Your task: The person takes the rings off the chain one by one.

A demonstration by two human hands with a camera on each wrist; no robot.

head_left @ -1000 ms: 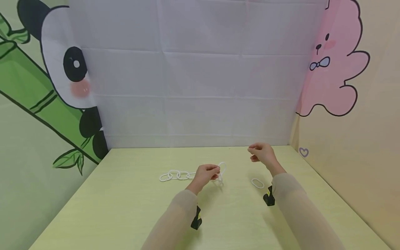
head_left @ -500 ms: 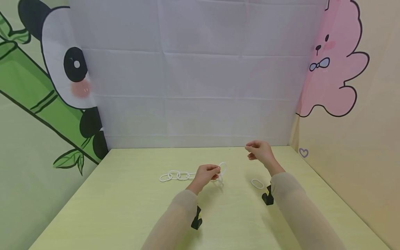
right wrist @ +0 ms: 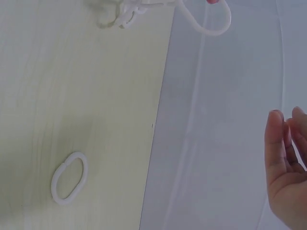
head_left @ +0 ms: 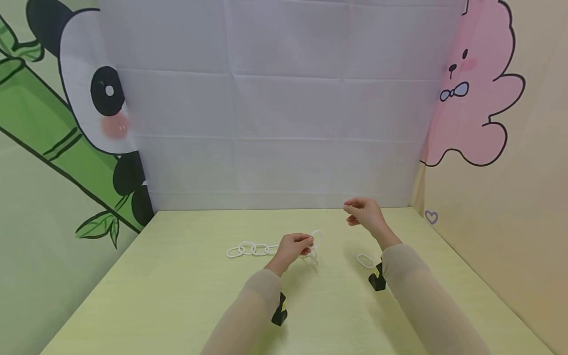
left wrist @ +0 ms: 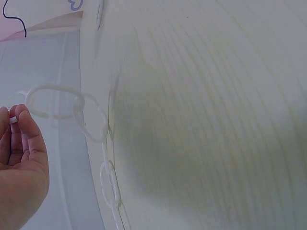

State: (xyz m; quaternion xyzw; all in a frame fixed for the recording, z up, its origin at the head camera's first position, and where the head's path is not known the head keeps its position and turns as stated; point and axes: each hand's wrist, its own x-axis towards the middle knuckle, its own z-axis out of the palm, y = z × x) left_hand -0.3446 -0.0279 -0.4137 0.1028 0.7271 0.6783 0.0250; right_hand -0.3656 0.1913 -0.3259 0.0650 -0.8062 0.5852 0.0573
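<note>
My left hand (head_left: 290, 250) pinches the raised end of a white plastic chain (head_left: 260, 254) between thumb and fingertips. In the left wrist view, an oval link (left wrist: 53, 87) hangs at the fingertips, joined to further links that trail down to the table. The rest of the chain lies to the left, partly hidden by the hand in the head view. My right hand (head_left: 366, 216) is raised to the right, fingers loosely bent, with nothing visible between them. Below it, a separate white oval link (right wrist: 54, 184) lies flat on the table, apart from the chain; it shows a small slit.
The pale yellow-green table (head_left: 168, 296) reaches back to a creased light-grey cloth (head_left: 284, 108). Side walls carry a panda (head_left: 80, 98) and a pink bear (head_left: 479, 113). A black wrist camera (head_left: 377, 278) hangs under the right sleeve, close to the loose link.
My right hand has drifted left and slightly up, towards the left hand. The left hand, the chain and the loose link stay in place.
</note>
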